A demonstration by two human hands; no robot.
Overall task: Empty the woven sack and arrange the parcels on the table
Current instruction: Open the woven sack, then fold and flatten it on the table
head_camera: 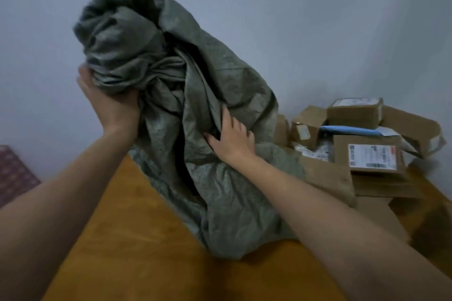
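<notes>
A large grey-green woven plastic sack (215, 76) is raised at a slant over an orange-brown wooden surface (137, 239), its upper end bunched and crumpled, its lower part slumped on the wood in deep folds. What is in it cannot be seen; the gaps between the folds are only dark. The left hand (110, 102) holds the bunched upper end from below, palm up, its thumb pressed into the cloth and its other fingers hidden behind the bundle, clamped on it as far as the view shows. The right hand (233, 138) lies lower down on the side of the sack, its fingers (226, 115) spread apart along a long crease with their tips sunk in the cloth; whether they pinch the fold cannot be told. Just to the right of the sack, on the same surface, lies a loose pile of brown cardboard parcels (327, 173). Among them are a box with a white printed shipping label (373, 156), a taped box on top at the back (354, 111), a flat pale blue packet (349, 131) wedged between them, and an open-flapped carton (413, 127) at the far edge. Behind everything stands a plain pale wall (318, 19). A dark red patterned cloth (14, 173) shows low on the left, beyond the edge of the surface.
</notes>
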